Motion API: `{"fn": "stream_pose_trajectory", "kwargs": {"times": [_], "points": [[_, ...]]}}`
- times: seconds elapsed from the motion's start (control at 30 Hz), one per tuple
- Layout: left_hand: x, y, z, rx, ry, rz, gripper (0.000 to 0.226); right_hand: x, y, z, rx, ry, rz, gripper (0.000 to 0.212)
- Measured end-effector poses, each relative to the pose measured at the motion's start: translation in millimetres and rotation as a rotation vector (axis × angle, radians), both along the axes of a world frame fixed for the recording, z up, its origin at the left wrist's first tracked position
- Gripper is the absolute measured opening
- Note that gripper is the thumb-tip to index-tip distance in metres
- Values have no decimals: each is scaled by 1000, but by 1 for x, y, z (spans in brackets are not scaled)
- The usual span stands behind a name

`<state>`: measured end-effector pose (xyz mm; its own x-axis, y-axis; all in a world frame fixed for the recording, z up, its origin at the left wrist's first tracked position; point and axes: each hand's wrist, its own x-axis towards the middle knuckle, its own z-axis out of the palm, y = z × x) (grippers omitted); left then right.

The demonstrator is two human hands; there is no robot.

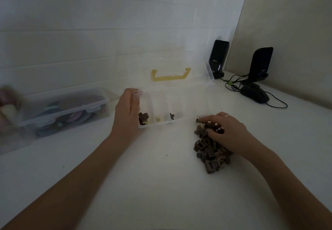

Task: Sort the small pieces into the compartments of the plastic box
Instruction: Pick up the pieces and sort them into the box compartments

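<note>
A clear plastic box [186, 120] with several compartments lies open on the white table, its lid with a yellow handle [169, 76] standing up behind. Brown pieces [143, 118] lie in the leftmost compartment, pale ones [159, 118] in the second, a dark one [172, 116] in the third. My left hand [126, 111] grips the box's left end, thumb on the rim. A pile of small brown pieces [209, 154] lies to the right of the box. My right hand [226, 130] rests on top of the pile, its fingertips pinching a piece at the pile's far end.
A closed clear container [62, 111] with coloured items stands at the left. Two black speakers [218, 59] [260, 64] and a black mouse [255, 95] with cables sit at the back right. The wall runs close behind the box.
</note>
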<state>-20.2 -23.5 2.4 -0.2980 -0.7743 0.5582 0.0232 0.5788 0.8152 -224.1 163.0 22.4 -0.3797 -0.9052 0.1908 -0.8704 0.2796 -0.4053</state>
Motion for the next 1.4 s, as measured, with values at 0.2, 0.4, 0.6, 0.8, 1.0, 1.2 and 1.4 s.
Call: {"fn": "stream_pose_trajectory", "kwargs": {"times": [0.2, 0.4, 0.6, 0.8, 1.0, 1.2, 1.4], "points": [[2, -14, -5, 18, -1, -7, 18, -8, -10, 5, 60, 238, 55, 32], [-1, -9, -4, 30, 49, -40, 17, -4, -11, -2, -4, 240, 103, 24], [-2, -7, -4, 69, 80, -57, 17, -3, -6, 0, -100, 148, 119, 6], [-2, -5, -2, 55, 81, -48, 16, -6, -5, -3, -33, 207, 43, 33], [-2, -4, 0, 51, 74, -40, 18, 2, -8, -4, -48, 214, 34, 23], [-2, -4, -1, 36, 73, -41, 16, 6, -7, -2, -111, 237, 54, 11], [-2, -4, -1, 18, 67, -34, 17, 6, -5, 0, -197, 117, 102, 16]]}}
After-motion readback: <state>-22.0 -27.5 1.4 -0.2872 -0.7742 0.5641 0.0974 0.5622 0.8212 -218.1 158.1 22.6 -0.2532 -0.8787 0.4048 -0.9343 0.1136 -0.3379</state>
